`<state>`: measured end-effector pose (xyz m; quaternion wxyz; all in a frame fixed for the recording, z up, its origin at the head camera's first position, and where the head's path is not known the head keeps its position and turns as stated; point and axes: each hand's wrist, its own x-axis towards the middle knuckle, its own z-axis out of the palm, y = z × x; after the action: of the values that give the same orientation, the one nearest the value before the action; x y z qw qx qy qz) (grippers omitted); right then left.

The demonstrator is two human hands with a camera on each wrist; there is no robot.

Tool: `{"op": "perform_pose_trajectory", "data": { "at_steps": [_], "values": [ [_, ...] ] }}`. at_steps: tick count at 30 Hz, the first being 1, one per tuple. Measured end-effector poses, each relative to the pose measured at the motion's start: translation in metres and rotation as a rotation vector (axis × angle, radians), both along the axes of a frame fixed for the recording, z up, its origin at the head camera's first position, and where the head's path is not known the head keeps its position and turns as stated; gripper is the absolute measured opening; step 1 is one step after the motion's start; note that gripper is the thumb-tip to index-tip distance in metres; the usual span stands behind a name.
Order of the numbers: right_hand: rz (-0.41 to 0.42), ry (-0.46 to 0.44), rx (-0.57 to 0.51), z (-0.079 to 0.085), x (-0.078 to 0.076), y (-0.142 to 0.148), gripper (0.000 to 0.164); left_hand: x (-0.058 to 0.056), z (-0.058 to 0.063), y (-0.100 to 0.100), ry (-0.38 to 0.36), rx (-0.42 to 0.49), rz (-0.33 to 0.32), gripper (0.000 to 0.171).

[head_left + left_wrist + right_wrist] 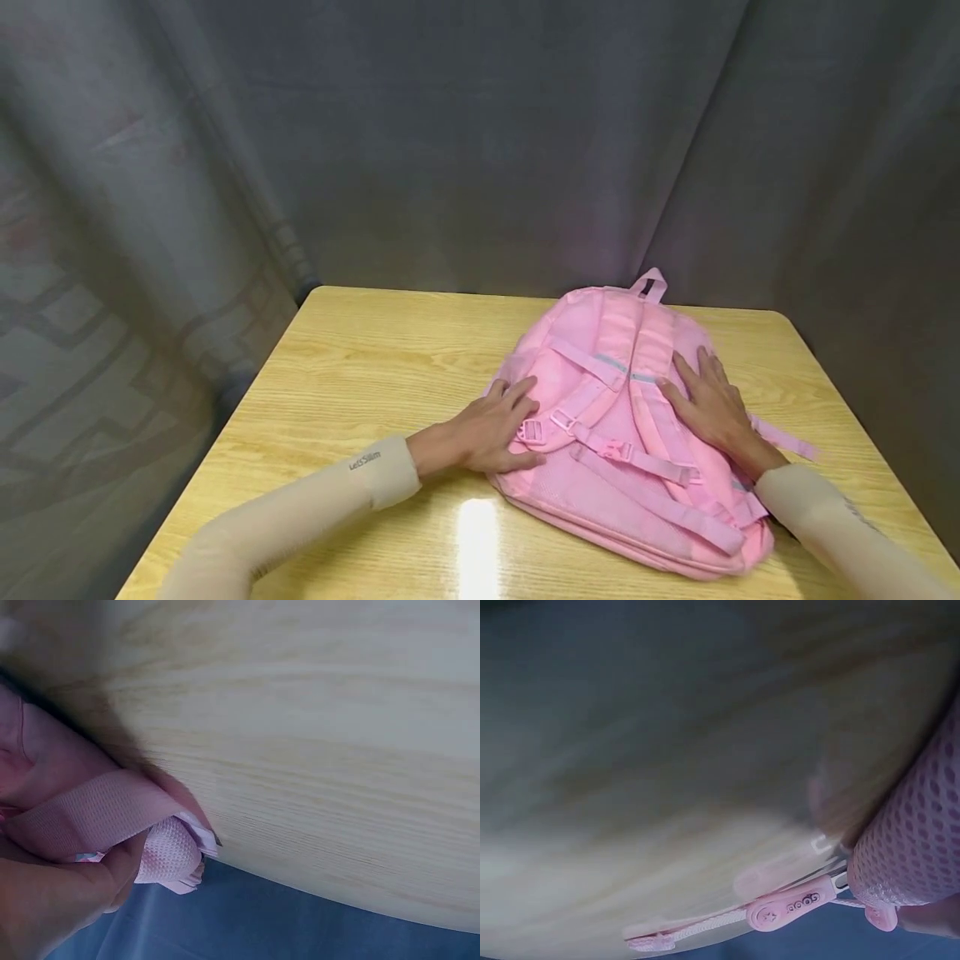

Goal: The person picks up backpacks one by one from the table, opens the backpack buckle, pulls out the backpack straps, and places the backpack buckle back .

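A pink backpack (585, 492) lies on the wooden table with its shoulder straps facing up and its top loop pointing to the back edge. My left hand (487, 429) rests on the backpack's left side with fingers spread, beside a strap buckle (531, 431). In the left wrist view, that hand (67, 900) lies against a wide webbing strap (97, 810). My right hand (712, 404) lies on the right side next to the padded shoulder strap (660, 417), its fingers extended. The right wrist view shows a mesh side pocket (915, 832) and a pink zipper pull (791, 904).
Pale wooden table (360, 358) extends to the left of the backpack. Grey curtains (465, 150) hang behind it and at both sides. A loose strap end (783, 437) sticks out to the right of the backpack, onto the table.
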<state>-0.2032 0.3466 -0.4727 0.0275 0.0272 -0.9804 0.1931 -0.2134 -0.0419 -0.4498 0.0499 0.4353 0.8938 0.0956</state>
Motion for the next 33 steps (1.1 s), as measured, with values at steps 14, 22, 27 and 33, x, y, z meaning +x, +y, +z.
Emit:
{"op": "perform_pose_trajectory", "data": {
  "at_steps": [14, 22, 27, 33],
  "values": [
    [0.054, -0.021, 0.002, 0.003, -0.012, -0.028, 0.076, 0.012, 0.006, -0.027, 0.038, 0.01, 0.025, 0.073],
    [0.082, -0.035, 0.007, 0.003, -0.018, -0.045, 0.077, 0.017, 0.005, -0.041, 0.072, 0.009, 0.039, 0.073],
    [0.103, -0.023, 0.016, 0.001, -0.023, -0.057, 0.077, 0.022, 0.008, -0.05, 0.084, 0.014, 0.045, 0.074],
    [0.116, -0.017, 0.016, 0.002, -0.029, -0.069, 0.077, 0.025, 0.009, -0.059, 0.114, 0.023, 0.049, 0.078]
  ]
}}
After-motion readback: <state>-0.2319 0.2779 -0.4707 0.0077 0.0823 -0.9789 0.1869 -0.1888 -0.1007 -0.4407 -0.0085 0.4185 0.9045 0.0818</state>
